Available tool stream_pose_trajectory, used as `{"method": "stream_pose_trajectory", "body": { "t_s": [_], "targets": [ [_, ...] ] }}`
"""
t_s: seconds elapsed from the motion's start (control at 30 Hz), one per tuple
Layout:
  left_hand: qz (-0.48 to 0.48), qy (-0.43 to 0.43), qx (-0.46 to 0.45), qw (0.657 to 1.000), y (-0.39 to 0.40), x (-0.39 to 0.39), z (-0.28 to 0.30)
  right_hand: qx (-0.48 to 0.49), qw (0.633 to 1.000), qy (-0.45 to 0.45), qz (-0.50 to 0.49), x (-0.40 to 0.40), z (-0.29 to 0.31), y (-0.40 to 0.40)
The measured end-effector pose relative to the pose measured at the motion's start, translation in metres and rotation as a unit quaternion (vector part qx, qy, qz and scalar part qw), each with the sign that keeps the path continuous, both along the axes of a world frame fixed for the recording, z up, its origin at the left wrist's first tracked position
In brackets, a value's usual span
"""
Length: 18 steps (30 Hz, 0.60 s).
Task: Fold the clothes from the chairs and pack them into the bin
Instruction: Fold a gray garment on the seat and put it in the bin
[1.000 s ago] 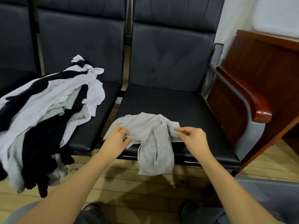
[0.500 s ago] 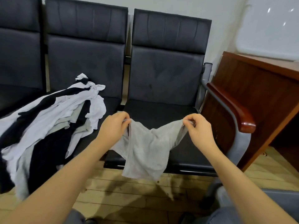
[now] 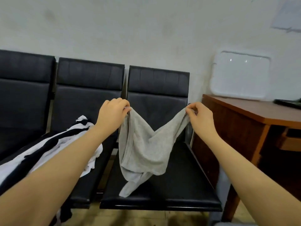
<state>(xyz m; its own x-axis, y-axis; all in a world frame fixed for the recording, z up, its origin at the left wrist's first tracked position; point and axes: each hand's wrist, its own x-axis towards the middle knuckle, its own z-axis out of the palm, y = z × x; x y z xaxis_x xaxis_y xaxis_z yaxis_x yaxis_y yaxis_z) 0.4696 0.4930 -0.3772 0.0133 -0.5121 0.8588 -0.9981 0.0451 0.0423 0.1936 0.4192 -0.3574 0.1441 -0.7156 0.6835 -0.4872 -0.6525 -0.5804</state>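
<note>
Left hand (image 3: 112, 114): fingers curled, pinching one upper corner of the grey garment (image 3: 143, 149).
Right hand (image 3: 201, 117): thumb and fingers pinching the other upper corner, at about the same height.
Grey garment: held up between the two hands, top edge sagging in a V; body hangs crumpled, lowest tail touching or just above the right chair seat (image 3: 179, 190), cannot tell which.
Clothes pile (image 3: 53, 144): white, black and grey pieces heaped on the middle chair (image 3: 89, 98), partly hidden by the left forearm, spilling over the seat's front edge.
Right chair seat: black, bare around the hanging cloth; front edge runs below the garment.
Chair backs: three in a row against a pale wall; open space above them, behind the hands.
Desk (image 3: 254, 115): brown wood, close beside the right chair's right side; its corner lies just right of the right forearm.
White tray (image 3: 239, 75): leaning upright against the wall on the desk.
Floor (image 3: 130, 217): wooden boards visible under the seats.
Writing, brands, labels: none legible.
</note>
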Motion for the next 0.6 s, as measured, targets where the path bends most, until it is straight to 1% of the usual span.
{"method": "stream_pose_trajectory", "body": {
  "t_s": [0.07, 0.1, 0.23, 0.33, 0.4, 0.5, 0.6],
  "targets": [
    [0.0, -0.009, -0.006, 1.0, 0.002, -0.002, 0.018, -0.017, 1.0, -0.009, -0.003, -0.004, 0.018, 0.002],
    [-0.004, 0.002, -0.002, 1.0, 0.003, -0.004, 0.027, -0.026, 1.0, -0.012, -0.006, -0.007, 0.025, 0.002],
    [-0.045, 0.133, 0.064, 0.988, 0.009, -0.015, 0.055, -0.037, 0.999, -0.035, -0.004, -0.019, 0.049, -0.001],
    [-0.078, 0.191, 0.09, 0.974, 0.009, -0.023, 0.062, -0.009, 1.0, -0.028, 0.005, -0.029, 0.056, -0.001],
    [-0.076, 0.183, 0.12, 0.973, 0.006, -0.024, 0.059, 0.007, 1.0, -0.015, 0.005, -0.037, 0.056, 0.001],
    [-0.028, 0.132, 0.164, 0.977, 0.003, -0.019, 0.047, 0.023, 1.0, -0.001, 0.0, -0.048, 0.049, -0.002],
    [0.019, 0.095, 0.16, 0.982, 0.002, -0.015, 0.039, 0.045, 0.998, 0.042, -0.031, -0.058, 0.038, -0.01]
  ]
}}
